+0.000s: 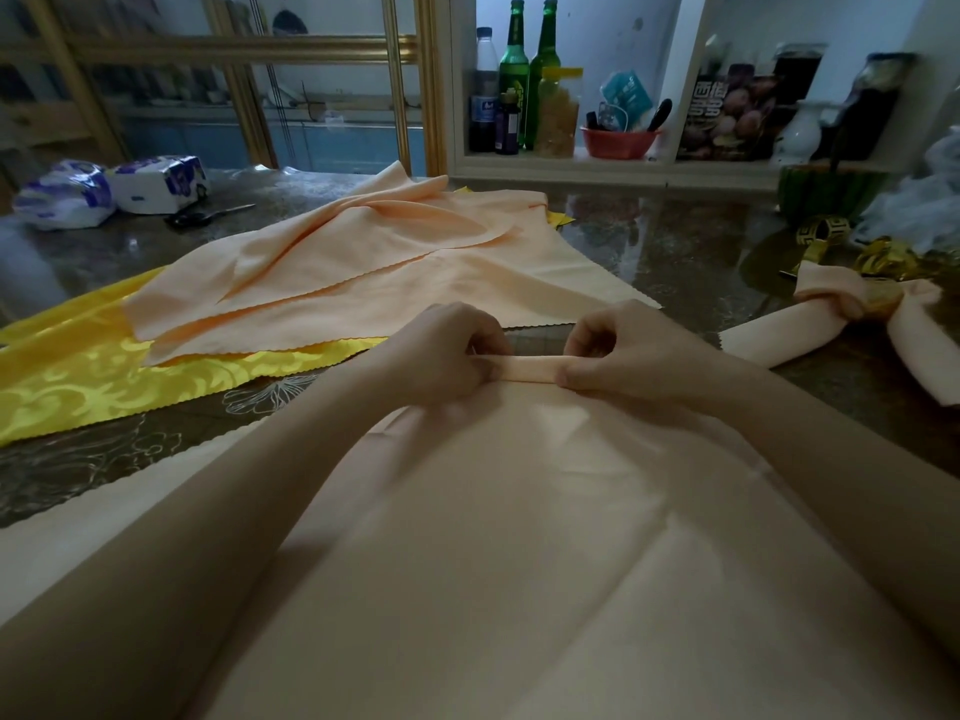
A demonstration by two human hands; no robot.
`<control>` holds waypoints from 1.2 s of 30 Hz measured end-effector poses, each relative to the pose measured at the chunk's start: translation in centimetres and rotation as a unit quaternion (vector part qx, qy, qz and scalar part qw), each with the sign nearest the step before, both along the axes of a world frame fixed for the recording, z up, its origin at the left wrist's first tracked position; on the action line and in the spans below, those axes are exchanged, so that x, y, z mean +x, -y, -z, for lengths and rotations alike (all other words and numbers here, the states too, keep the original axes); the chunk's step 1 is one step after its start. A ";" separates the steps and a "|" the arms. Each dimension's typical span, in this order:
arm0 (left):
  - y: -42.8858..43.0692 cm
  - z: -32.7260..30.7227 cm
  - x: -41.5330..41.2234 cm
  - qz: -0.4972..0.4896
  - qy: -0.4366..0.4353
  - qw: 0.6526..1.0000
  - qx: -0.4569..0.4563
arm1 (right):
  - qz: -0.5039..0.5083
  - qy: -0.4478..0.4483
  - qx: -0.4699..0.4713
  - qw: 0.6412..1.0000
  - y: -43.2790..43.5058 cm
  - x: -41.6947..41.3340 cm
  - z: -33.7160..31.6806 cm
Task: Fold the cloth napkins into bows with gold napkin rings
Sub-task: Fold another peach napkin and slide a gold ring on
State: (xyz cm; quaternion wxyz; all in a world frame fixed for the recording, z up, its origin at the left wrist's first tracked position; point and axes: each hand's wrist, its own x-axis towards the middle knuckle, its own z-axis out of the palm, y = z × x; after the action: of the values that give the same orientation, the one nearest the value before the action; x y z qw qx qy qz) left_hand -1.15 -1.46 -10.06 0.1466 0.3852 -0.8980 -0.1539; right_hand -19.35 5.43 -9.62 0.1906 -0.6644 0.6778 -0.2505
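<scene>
Closest to you, the peach napkin (519, 537) lies spread flat on the worktop (675, 241), running under both forearms. At its far edge sits a narrow folded strip (530, 368). Your left grip (447, 350) pinches one end of that strip, thumb and curled fingers closed on the cloth. Your right grip (618, 350) pinches the other end the same way. Here's what matters: the strip's long axis runs straight across, left to right. It sits between the two grips, and neither is nearer than the other. The open cloth all lies on your side of it, so I'd judge the next fold has to come back toward you, both ends moving evenly to keep the band straight. Looking outward, a finished bow (826, 335) rests on the worktop to your right, cinched by a gold napkin ring (883, 298), with more loose gold rings (826, 233) beyond it. Just past your grips is a loose pile of peach napkins (363, 262) lying over yellow cloth (104, 366). Far left there are scissors (208, 215) beside tissue packs (104, 192), and there are bottles (514, 70) on the shelf behind.
</scene>
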 end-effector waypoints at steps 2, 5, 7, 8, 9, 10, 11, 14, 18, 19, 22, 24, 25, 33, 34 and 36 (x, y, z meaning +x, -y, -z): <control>-0.1 0.1 -0.1 -0.004 -0.016 1.000 -0.015 | 0.003 -0.011 -0.042 0.999 -0.1 0.5 0.4; -0.2 0.2 -0.2 0.001 -0.018 1.000 -0.025 | -0.011 -0.021 -0.077 0.997 0.0 1.1 0.6; -0.3 0.0 -0.1 0.009 -0.033 0.999 -0.017 | -0.021 -0.055 -0.092 0.994 -0.1 1.4 0.7; -0.4 -0.2 0.0 0.012 -0.046 0.999 -0.012 | -0.026 -0.075 -0.098 0.992 -0.1 1.5 0.8; -0.5 -0.3 0.0 0.013 -0.062 0.998 -0.008 | -0.033 -0.095 -0.105 0.989 -0.3 1.6 0.8; -0.6 -0.3 0.0 0.013 -0.075 0.997 -0.006 | -0.042 -0.115 -0.114 0.986 -0.4 1.8 0.8; -0.7 -0.3 -0.1 0.013 -0.077 0.997 -0.006 | -0.049 -0.140 -0.123 0.981 -0.6 2.0 0.8; -0.8 -0.2 -0.3 0.002 -0.026 1.000 -0.005 | -0.085 -0.234 -0.150 0.957 -0.8 2.4 0.8; -0.7 -0.2 -0.3 -0.013 0.029 0.999 0.016 | -0.125 -0.287 -0.126 0.941 -1.0 2.6 0.6; -0.7 -0.2 -0.3 -0.016 0.034 0.999 0.023 | -0.125 -0.278 -0.115 0.946 -1.1 2.5 0.6; -0.4 -0.1 -0.1 -0.026 0.029 0.999 0.033 | -0.088 -0.149 -0.082 0.981 -0.9 2.2 0.7; -0.3 -0.1 0.0 -0.029 0.016 0.999 0.041 | -0.067 -0.075 -0.067 0.993 -0.6 1.8 0.7; -0.2 -0.1 0.1 -0.031 0.009 0.998 0.045 | -0.065 -0.058 -0.061 0.994 -0.6 1.8 0.5; 0.0 -1.0 0.8 -0.006 0.029 0.995 0.094 | -0.044 0.009 0.028 0.999 -0.6 1.3 -0.2; 0.0 -1.2 1.0 -0.005 0.032 0.994 0.106 | -0.034 0.014 0.029 0.999 -0.5 1.3 -0.1; 0.0 -1.4 1.2 -0.007 0.045 0.992 0.120 | -0.024 0.020 0.035 0.999 -0.4 1.4 0.0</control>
State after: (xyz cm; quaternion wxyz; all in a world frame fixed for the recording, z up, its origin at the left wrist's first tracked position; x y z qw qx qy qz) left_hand 0.03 -1.47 -8.68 0.0598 0.4125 -0.8761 -0.2422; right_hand -17.96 5.87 -9.58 0.2333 -0.6682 0.6664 -0.2347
